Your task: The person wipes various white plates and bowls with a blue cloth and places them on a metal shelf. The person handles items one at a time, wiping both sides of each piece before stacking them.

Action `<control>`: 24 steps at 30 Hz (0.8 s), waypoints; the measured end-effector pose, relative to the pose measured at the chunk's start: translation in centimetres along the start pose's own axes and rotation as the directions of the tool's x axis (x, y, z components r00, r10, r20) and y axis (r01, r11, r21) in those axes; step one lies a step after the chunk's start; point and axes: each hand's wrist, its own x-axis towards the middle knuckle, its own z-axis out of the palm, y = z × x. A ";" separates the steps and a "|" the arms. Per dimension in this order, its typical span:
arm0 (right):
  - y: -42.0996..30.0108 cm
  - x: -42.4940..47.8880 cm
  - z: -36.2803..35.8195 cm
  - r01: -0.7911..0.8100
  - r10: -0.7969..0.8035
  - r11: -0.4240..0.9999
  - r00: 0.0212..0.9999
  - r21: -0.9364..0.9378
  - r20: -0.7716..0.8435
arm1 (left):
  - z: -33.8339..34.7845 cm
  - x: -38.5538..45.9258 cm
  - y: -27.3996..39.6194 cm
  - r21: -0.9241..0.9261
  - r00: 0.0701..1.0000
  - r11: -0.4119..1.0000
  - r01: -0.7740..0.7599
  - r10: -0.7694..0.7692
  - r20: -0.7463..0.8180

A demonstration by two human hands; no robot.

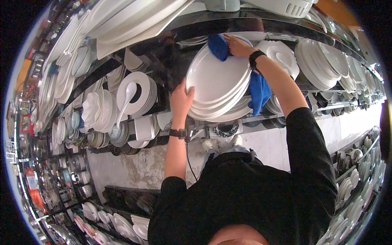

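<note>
A stack of large white oval plates (219, 81) lies on a dark glossy shelf in front of me. My left hand (182, 99) grips the left rim of the stack, thumb over the edge. At the far side of the top plate, my right hand (240, 46) holds a blue cloth (218, 47) against the plate's surface. Part of the same colour of cloth hangs down at the stack's right side, below my right wrist; whether it is one piece cannot be told. Both wrists wear black bands.
Left of the stack, a white spoon (130, 92) rests on several round plates (144, 101). Scalloped white plates (278, 56) and a tall round stack (318, 62) stand to the right. Large white dishes (137, 24) overhang on an upper shelf. Patterned plates (226, 130) sit on a lower shelf.
</note>
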 end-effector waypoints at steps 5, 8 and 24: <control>-3.7 2.2 -2.8 0.099 -0.100 0.994 0.995 0.051 0.017 | 0.3 0.2 0.0 -0.017 1.000 1.000 -0.001 0.001 0.012; -6.7 4.6 -3.6 0.244 -0.180 0.873 0.966 0.422 -0.185 | 0.5 0.2 -0.2 -0.008 0.999 0.999 -0.045 0.044 -0.029; -8.2 3.2 -4.0 0.050 -0.052 0.916 0.999 0.398 -0.005 | -0.1 -0.5 1.9 -0.080 0.969 0.966 0.246 -0.248 -0.010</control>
